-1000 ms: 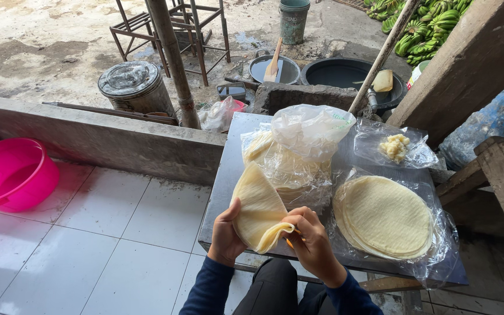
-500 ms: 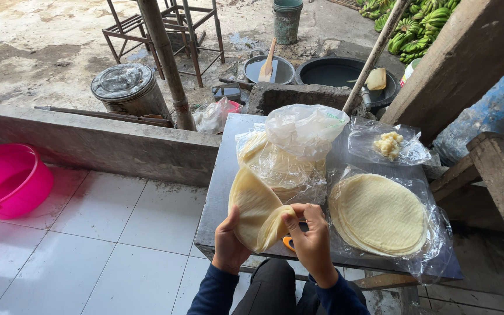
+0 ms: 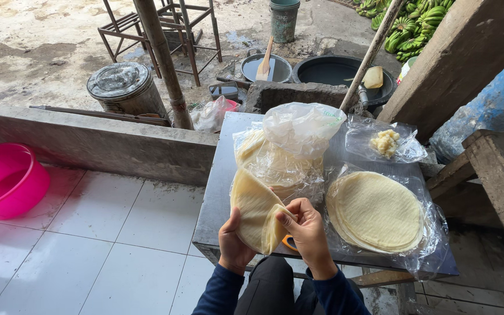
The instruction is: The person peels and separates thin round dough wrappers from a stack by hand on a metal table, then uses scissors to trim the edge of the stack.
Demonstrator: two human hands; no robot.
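Note:
A thin, pale yellow round wrapper (image 3: 256, 210) is held up over the near edge of a grey table (image 3: 217, 204). My left hand (image 3: 233, 244) grips it from below. My right hand (image 3: 306, 227) pinches its right edge, which is folded inward. Behind the wrapper stands a clear plastic bag (image 3: 287, 149) with more wrappers in it. To the right lies a flat stack of round wrappers (image 3: 376, 210) on clear plastic. A small orange thing shows just under my right hand.
A plastic sheet with a lump of pale filling (image 3: 385, 142) lies at the table's back right. A pink basin (image 3: 4, 181) sits on the white tiles at left. Beyond a low concrete wall (image 3: 88, 140) are a lidded metal drum (image 3: 125, 87), black pans and a post (image 3: 161, 58).
The wrapper's right edge has been folded further inward by my right hand. Both hands have dropped slightly toward the table's near edge.

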